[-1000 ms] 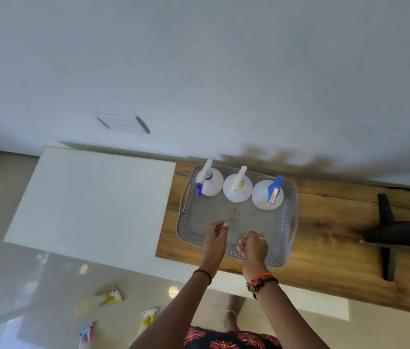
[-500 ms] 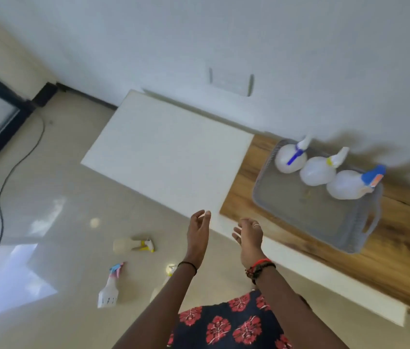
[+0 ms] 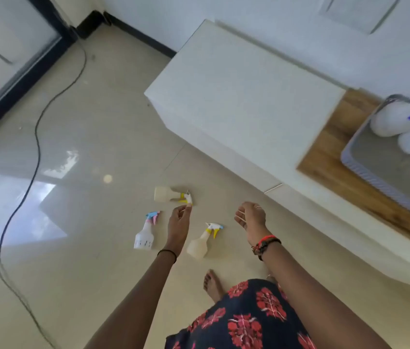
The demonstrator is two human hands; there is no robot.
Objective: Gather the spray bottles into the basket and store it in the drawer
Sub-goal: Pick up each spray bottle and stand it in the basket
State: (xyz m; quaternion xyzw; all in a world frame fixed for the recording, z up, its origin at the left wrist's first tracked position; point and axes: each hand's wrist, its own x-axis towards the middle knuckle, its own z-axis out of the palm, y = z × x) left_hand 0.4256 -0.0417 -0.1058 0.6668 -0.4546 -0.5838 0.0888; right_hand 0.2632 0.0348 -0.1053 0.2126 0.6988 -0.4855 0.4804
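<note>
Three spray bottles lie on the tiled floor: a cream one with a yellow-white head [image 3: 167, 194], a white one with a blue-pink head [image 3: 145, 235], and a cream one with a yellow-blue head [image 3: 202, 241]. My left hand [image 3: 179, 222] hangs above the floor between them, fingers loosely curled, holding nothing. My right hand [image 3: 250, 219] hovers to the right, fingers apart and empty. The grey basket [image 3: 365, 170] stands on the wooden counter at the right edge. Inside it are white bottles, one with a blue trigger [image 3: 395, 117].
A white cabinet block [image 3: 244, 96] stands beside the wooden counter [image 3: 329, 152]. A black cable [image 3: 35, 137] snakes across the floor on the left. A dark-framed glass door [image 3: 10, 59] is at the far left. My bare foot [image 3: 211, 285] rests on the tiles.
My view has swung from the basket on the counter down to the floor. Both hands left the basket rim and now hang over the three bottles on the tiles.
</note>
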